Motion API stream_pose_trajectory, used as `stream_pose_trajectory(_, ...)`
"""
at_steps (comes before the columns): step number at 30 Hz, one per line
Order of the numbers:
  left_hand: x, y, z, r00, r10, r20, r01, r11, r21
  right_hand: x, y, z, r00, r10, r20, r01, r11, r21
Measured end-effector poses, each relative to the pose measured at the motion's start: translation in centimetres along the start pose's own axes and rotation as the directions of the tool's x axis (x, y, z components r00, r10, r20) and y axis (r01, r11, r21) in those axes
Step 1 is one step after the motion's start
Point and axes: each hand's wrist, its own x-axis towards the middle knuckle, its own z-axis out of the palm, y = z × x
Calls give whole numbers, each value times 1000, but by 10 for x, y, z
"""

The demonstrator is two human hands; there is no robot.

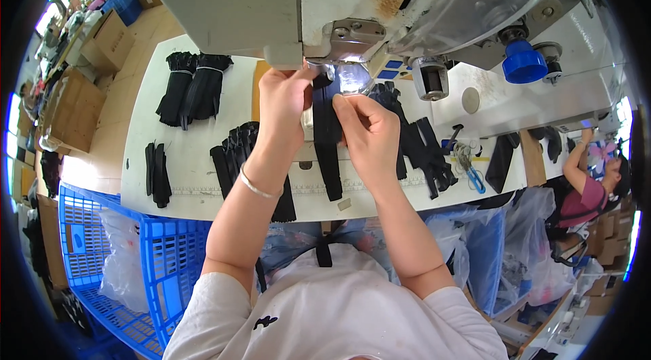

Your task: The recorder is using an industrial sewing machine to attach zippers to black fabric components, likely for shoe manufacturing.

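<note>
Head view: a black strip [328, 163] lay on the bench [193, 150], its far end at the machine [352, 38]. The right hand [369, 131] had its grip pinched on the edge; the left hand's [281, 99] could not be told, fingertips obscured. Feeding appeared in hand; the next move seemingly called for straight guidance. The needle was hidden.

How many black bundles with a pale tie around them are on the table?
2, side by side on the white table's far left: left bundle, right bundle. Others may be hidden behind the machine.
</note>
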Motion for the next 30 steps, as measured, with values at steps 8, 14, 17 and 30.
stream_pose_trajectory(8, 42, -5, 1, 1000, 5, -14, -7, 991, -133, -62, 28, -27, 969, 215, 123, -211, 976, -44)
stream_pose_trajectory(14, 32, -1, -6, 999, 34, 18, -31, 989, -144, -64, 70, -60, 997, 77, -28, -82, 904, -420)
stream_pose_trajectory(17, 20, 8, -26, 993, 120, 18, -116, 984, -135, -52, 76, -61, 1000, -3, -13, -5, 815, -579)
stream_pose_trajectory(30, -88, -46, -149, 978, 86, -191, -14, 937, 348, -47, 75, -62, 974, -222, -33, 144, 728, -670)
